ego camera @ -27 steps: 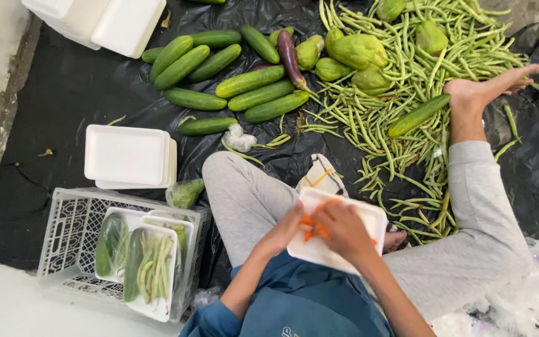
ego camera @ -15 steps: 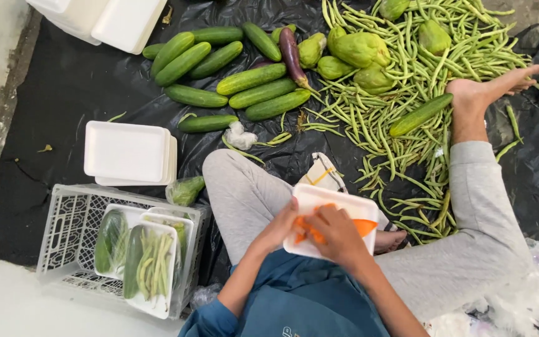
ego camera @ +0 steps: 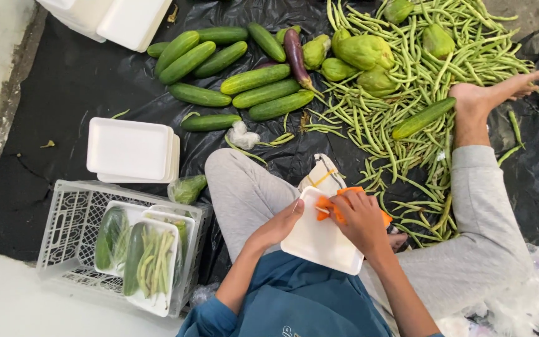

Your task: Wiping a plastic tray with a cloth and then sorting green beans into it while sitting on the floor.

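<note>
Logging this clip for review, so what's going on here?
A person sits on black plastic sheeting among cucumbers and green beans. The left hand steadies a white foam tray on the lap while the right hand presses orange pieces, probably carrot, onto it. Filled trays sit in a white crate beside a stack of empty trays.

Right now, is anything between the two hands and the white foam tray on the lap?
Nothing visible. The left hand grips the near-left edge of the white foam tray. The right hand rests on its upper part, holding an orange strip against it. Both hands already touch the tray.
</note>
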